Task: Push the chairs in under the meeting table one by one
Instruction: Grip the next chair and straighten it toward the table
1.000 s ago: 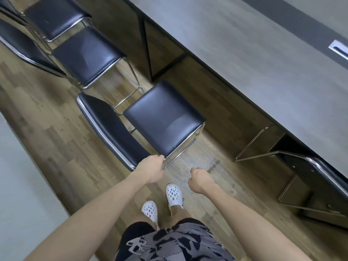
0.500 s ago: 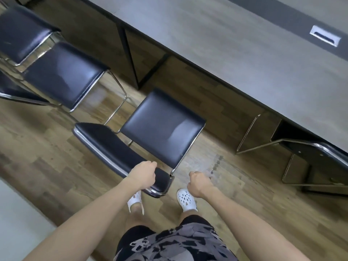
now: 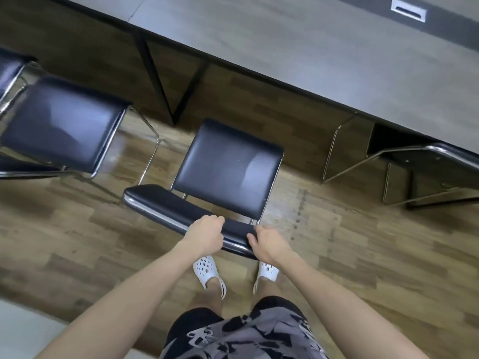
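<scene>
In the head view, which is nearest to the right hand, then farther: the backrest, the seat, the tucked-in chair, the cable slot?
1. backrest, held by the right hand.
2. seat, just ahead.
3. tucked-in chair, at right.
4. cable slot, far across the table.

We look down on a wood-plank floor marked by a trail of dark spots, with a pale strip at its near-left edge. On it stand the middle chair, clear of the table, a second chair to its left, and a third chair partly beneath the grey tabletop. We also see the table's black frame and a pair of white clogs just behind the middle chair.
</scene>
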A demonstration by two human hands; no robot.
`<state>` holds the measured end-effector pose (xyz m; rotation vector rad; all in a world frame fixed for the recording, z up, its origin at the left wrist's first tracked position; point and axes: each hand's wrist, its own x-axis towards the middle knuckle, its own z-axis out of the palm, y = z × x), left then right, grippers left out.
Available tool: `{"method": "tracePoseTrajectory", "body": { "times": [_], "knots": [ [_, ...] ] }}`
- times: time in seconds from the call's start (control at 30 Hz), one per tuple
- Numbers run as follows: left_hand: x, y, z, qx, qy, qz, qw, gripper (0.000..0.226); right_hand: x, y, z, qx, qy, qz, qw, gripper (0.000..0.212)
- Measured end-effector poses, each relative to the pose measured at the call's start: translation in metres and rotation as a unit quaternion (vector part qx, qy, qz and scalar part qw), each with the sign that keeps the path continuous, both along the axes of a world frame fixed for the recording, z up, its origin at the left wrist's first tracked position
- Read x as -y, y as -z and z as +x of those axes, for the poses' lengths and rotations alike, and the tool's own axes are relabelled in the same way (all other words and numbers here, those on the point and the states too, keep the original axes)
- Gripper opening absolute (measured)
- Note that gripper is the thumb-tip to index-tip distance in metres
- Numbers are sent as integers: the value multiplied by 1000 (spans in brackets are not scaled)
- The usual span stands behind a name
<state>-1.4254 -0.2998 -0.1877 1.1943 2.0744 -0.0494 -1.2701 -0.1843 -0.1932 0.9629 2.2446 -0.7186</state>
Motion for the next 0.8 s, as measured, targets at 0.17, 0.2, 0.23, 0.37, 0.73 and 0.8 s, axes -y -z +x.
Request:
{"method": "tracePoseTrajectory", "body": {
  "times": [0.17, 0.2, 0.23, 0.37, 0.73, 0.8],
  "knots": [
    [7, -1, -9, -21, 33, -8, 999, 35, 30, 1, -5, -29, -13, -7, 999, 58],
    [9, -1, -10, -26, 37, -10, 999, 36, 35, 3, -5, -31, -26, 9, 999, 60],
    [10, -1, -11, -30, 38, -10, 999, 36, 38, 4, -5, -35, -37, 28, 998, 60],
    [16, -4, -18, -43, 35, -11, 998, 38, 43, 11, -5, -52, -41, 42, 997, 66],
    [40, -16, -53, -53, 5, -54, 997, 70, 44, 28, 2, -80, -66, 82, 991, 32],
    [46, -14, -58, -40, 6, -72, 997, 78, 46, 29, 2, -74, -59, 84, 992, 32]
  ]
}}
